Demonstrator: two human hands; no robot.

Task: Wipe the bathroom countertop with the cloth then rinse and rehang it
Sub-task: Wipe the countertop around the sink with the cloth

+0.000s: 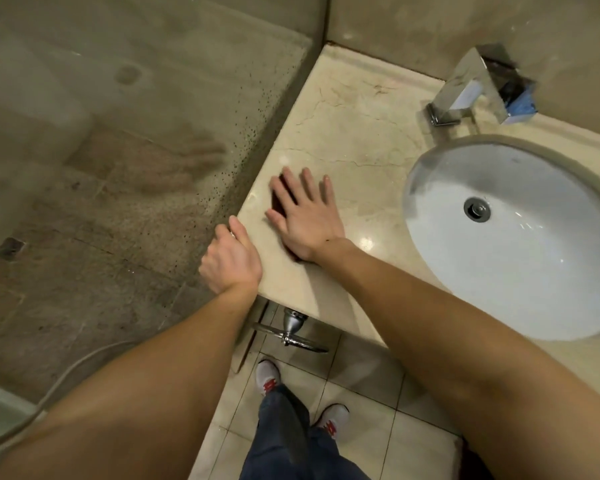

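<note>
A beige marble countertop point(354, 140) runs from the glass partition to the sink. My right hand point(303, 216) lies flat on its left end, fingers spread, pressing a dark cloth point(278, 202) of which only slivers show between and under the fingers. My left hand point(231, 259) grips the counter's front left corner, thumb on top, fingers curled over the edge and hidden. The white oval basin point(520, 271) sits to the right, with a chrome square faucet point(475, 88) behind it.
A spotted glass shower partition point(174, 161) stands along the counter's left side and reflects my right hand. A chrome ring holder point(291, 334) hangs under the counter edge. A hose point(56, 386) curves at lower left. My shoes point(267, 375) stand on the tiled floor.
</note>
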